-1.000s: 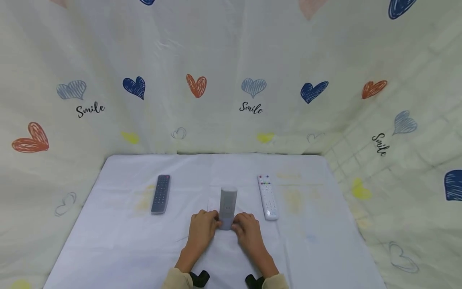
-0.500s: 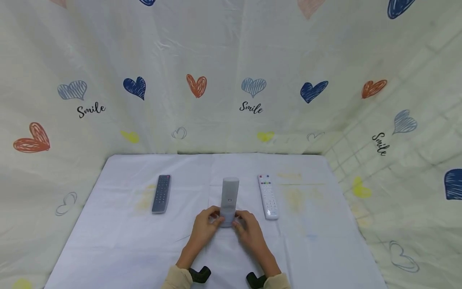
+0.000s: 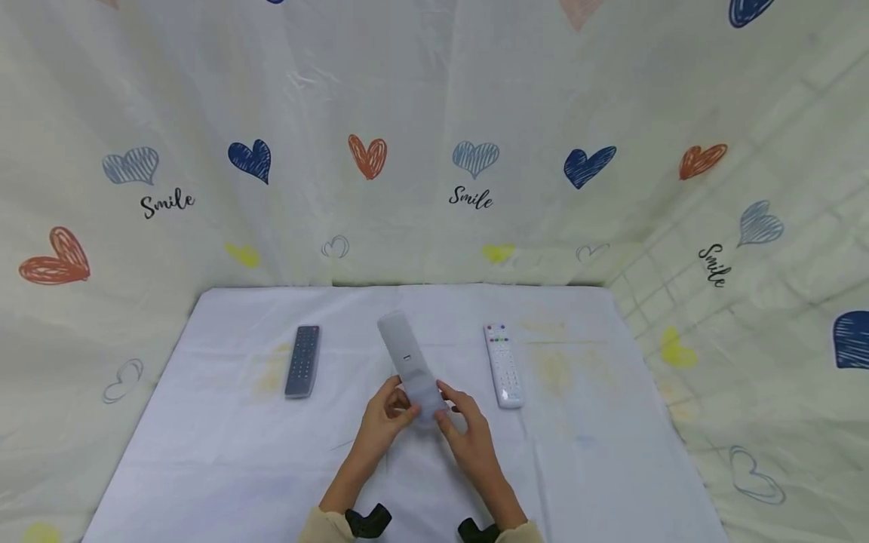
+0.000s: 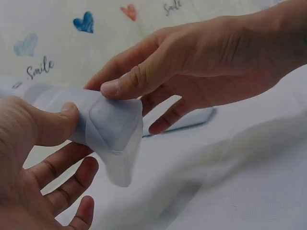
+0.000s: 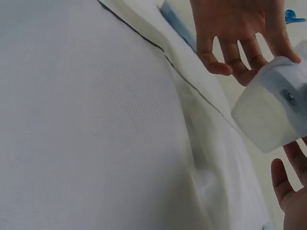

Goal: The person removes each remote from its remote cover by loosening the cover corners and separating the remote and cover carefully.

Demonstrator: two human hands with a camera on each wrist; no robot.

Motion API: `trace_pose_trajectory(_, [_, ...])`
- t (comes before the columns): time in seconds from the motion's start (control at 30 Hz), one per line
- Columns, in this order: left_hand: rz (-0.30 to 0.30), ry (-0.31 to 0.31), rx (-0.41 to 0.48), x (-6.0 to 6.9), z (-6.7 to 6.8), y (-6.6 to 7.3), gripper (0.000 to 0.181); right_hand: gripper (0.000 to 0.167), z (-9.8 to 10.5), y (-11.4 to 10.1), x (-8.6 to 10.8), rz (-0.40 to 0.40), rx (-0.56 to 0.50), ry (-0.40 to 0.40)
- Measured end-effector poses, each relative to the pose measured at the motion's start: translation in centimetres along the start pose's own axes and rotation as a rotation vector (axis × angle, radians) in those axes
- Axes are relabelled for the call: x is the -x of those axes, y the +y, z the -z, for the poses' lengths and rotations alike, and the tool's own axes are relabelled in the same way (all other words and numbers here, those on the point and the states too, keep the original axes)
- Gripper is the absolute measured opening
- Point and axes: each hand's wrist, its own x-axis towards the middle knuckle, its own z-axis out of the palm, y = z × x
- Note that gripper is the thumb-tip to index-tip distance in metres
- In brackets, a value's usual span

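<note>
Pale grey handset [image 3: 406, 351], tilted, lower centre of the head view; left hand [image 3: 383, 421] and right hand [image 3: 468, 430], each grip narrowed to a pinch on its lower end. Wrist views only — a loose translucent sleeve [image 4: 118, 167] past that end; right wrist, a dark dot [image 5: 290, 97] within. Lettering [image 3: 471, 197] on backdrop [image 3: 421, 83]: "Smile", repeated.

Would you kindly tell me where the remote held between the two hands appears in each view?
Head: held remote, below centre, slightly left.
Left wrist: held remote, left of centre.
Right wrist: held remote, cut off by the right edge.
Shared landmark: the left hand and right hand, both on it in every view.
</note>
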Motion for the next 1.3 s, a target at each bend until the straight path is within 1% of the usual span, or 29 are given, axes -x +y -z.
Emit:
trace_pose_trajectory(0.07, [0.016, -0.021, 0.04, 0.2, 0.0, 0.1, 0.058, 0.053, 0.0, -0.2, 0.1, -0.025, -0.043, -0.01])
trace_pose_trajectory(0.13, [0.03, -0.032, 0.071, 0.3, -0.1, 0.2, 0.057, 0.051, -0.1, -0.3, 0.2, -0.052, -0.087, -0.019])
trace_pose_trajectory(0.27, [0.049, -0.027, 0.13, 0.8, -0.1, 0.3, 0.054, 0.048, -0.3, -0.5, 0.3, -0.092, -0.157, -0.028])
trace_pose_trajectory(0.37, [0.056, -0.021, 0.177, 1.0, -0.1, 0.5, 0.057, 0.047, -0.4, -0.6, 0.5, -0.115, -0.199, -0.029])
trace_pose_trajectory(0.43, [0.061, -0.013, 0.223, 1.1, -0.1, 0.6, 0.059, 0.046, -0.5, -0.7, 0.6, -0.131, -0.228, -0.029])
trace_pose_trajectory(0.57, [0.071, 0.008, 0.322, 1.0, -0.1, 0.8, 0.061, 0.045, -0.5, -1.0, 0.9, -0.161, -0.255, -0.035])
trace_pose_trajectory(0.67, [0.084, 0.038, 0.418, 0.7, 0.1, 1.1, 0.061, 0.044, -0.6, -0.9, 1.2, -0.167, -0.254, -0.051])
trace_pose_trajectory(0.77, [0.083, 0.072, 0.505, 0.4, 0.4, 1.4, 0.062, 0.043, -0.8, -0.8, 1.5, -0.18, -0.259, -0.073])
trace_pose_trajectory(0.87, [0.072, 0.076, 0.577, 0.0, 0.8, 1.7, 0.062, 0.043, -1.0, -0.8, 1.9, -0.2, -0.266, -0.101])
trace_pose_trajectory(0.97, [0.061, 0.062, 0.595, -0.3, 1.0, 1.9, 0.062, 0.043, -1.2, -0.9, 2.2, -0.224, -0.267, -0.123])
trace_pose_trajectory(1.03, [0.062, 0.065, 0.598, -0.4, 1.2, 2.1, 0.061, 0.045, -1.2, -1.2, 2.3, -0.243, -0.261, -0.138])
trace_pose_trajectory(1.2, [0.075, 0.095, 0.566, -0.5, 1.5, 2.3, 0.061, 0.047, -1.3, -1.6, 2.7, -0.277, -0.247, -0.167])
trace_pose_trajectory(1.3, [0.063, 0.127, 0.531, -0.6, 1.8, 2.3, 0.062, 0.046, -1.4, -1.3, 2.9, -0.266, -0.255, -0.169])
